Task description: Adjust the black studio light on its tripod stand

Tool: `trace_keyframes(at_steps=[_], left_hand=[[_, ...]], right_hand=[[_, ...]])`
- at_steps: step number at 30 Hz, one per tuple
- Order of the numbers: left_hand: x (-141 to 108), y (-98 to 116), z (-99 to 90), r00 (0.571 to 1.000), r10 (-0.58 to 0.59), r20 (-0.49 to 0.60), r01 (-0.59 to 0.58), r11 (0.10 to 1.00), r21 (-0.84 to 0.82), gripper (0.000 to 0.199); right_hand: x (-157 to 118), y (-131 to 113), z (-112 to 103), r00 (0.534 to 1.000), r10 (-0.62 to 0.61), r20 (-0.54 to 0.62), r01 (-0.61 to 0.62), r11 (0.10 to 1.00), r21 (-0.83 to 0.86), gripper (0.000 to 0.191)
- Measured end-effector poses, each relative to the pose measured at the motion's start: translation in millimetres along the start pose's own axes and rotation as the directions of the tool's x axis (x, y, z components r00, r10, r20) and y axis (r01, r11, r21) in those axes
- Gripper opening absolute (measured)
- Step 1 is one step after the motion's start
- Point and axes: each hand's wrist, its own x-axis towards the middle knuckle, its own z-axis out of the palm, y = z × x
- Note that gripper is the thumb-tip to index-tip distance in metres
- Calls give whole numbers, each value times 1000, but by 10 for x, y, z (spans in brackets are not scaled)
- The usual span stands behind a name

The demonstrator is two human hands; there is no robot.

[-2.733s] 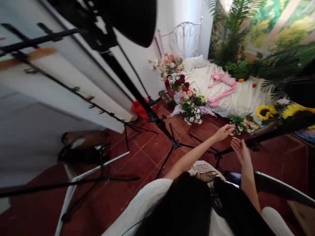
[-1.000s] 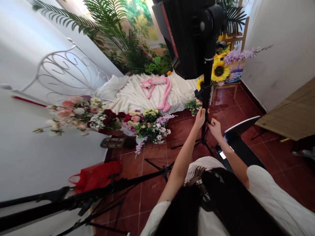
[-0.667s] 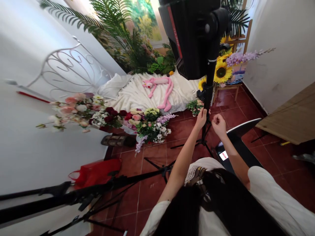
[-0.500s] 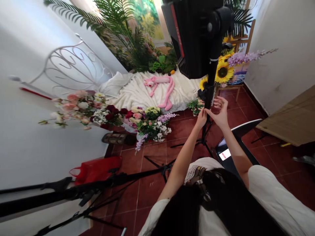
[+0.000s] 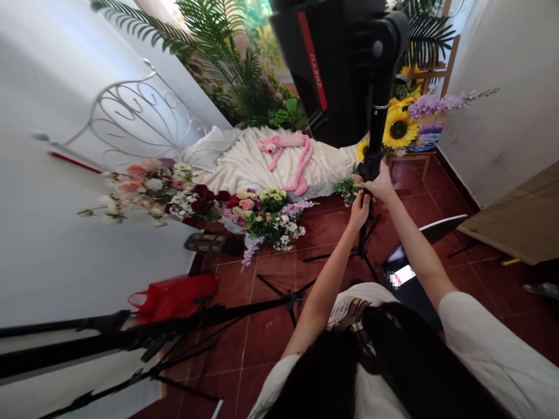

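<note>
A black light stand (image 5: 379, 125) rises upright in front of me, with a large black studio light (image 5: 314, 64) bearing a red strip at its top. My left hand (image 5: 359, 210) is closed around the stand's pole, just below a black clamp collar (image 5: 370, 166). Higher up, my right hand (image 5: 381, 185) wraps round the stand at that collar, its thumb reaching across to the left. Some of the fingers on both hands are hidden behind the pole. The stand's legs (image 5: 360, 251) spread on the red tiled floor.
Another black stand (image 5: 166, 331) slants across the lower left. A cream blanket (image 5: 244, 157) with a pink plush toy (image 5: 301, 166) lies behind artificial flowers (image 5: 279, 224). A chair (image 5: 430, 233) with a lit phone (image 5: 402, 275) is at right. A red bag (image 5: 179, 297) lies at left.
My right hand has gone from spread fingers beside the pole to a grip at the collar. The light now shows more of its red-striped side. My left hand stays on the pole.
</note>
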Motion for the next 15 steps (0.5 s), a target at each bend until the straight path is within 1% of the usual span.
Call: trace_keyframes(at_steps=[3,6,8,10,13,15], left_hand=[[-27,7,-13,1000,-8,-8,8,1000,-4,60],[-67,37,-29,1000,7,-22,-7,1000,-7,57],[-92,39,-37,1000,-1,-12,1,1000,-20,57],[-109,16,-44,1000,-15,-6,15,999,-32,62],[-117,-57,-63,999,-43,5,43,998,-53,73],[-117,-115,-80,997,-63,43,66,995,-72,77]], right_hand=[[25,-2,-44,998,7,62,-7,1000,-1,59],[-15,49,-15,997,35,62,-37,999,21,56],[-124,109,46,998,70,9,-70,997,37,52],[-300,185,130,989,120,-92,-117,993,34,49],[-594,303,255,943,218,-252,-220,975,21,51],[-723,365,303,916,274,-292,-279,960,28,54]])
